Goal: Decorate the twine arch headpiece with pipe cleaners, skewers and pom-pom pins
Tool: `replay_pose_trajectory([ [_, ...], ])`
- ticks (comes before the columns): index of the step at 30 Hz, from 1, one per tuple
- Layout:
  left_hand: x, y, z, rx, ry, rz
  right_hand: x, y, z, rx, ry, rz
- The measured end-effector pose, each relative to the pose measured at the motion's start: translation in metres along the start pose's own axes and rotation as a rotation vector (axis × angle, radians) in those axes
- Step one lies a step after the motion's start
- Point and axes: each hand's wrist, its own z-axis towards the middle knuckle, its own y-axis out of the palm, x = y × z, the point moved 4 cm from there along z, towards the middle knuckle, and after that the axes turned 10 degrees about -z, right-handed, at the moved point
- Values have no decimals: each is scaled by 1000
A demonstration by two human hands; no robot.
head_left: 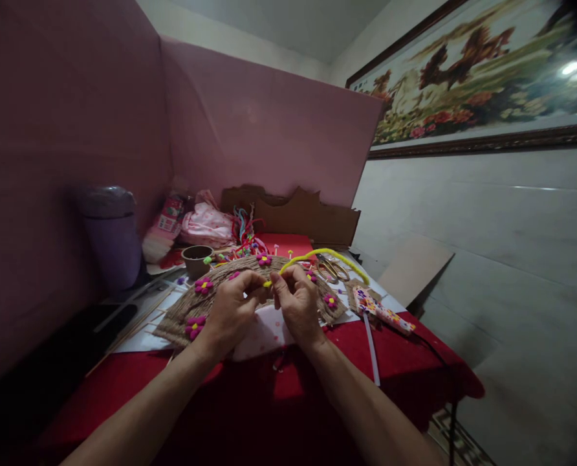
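A fuzzy yellow pipe cleaner [330, 251] is pinched near one end between both hands, and its long free part arcs up and away to the right. My left hand [235, 310] is closed on the short end, thumb and forefinger together. Close beside it, my right hand [299, 304] grips the same pipe cleaner. Beneath and behind the hands lies an arched piece wrapped in brown cord [174, 320]. Magenta flowers with yellow centres, such as one flower [204, 285] on the left, are spread over it. My hands hide its middle part.
Gold-handled scissors [334, 268] and a floral-patterned glue gun [383, 310] with a cable lie to the right. A brown cup [197, 260] and a purple bin [114, 236] stand left. Torn cardboard [293, 213] leans behind. Red cloth [414, 369] covers the table.
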Motion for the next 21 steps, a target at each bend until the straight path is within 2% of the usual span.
replay_pose_trajectory([
  [3, 0, 0, -1, -15, 48, 149, -2, 1, -2, -27, -10, 15],
  [7, 1, 3, -3, -88, 90, 261, -7, 1, -5, -49, -146, -94],
  [10, 0, 3, -2, -141, 27, 134, -6, -1, -6, 15, -153, -161],
  [15, -4, 4, 0, -169, -188, -274, -2, 0, -4, 34, -47, -37],
  [18, -4, 4, 2, -107, -220, -406, -2, 0, -3, 13, -48, -22],
  [21, -3, 0, 2, 1, -188, -433, -3, 1, -3, -46, -41, 0],
])
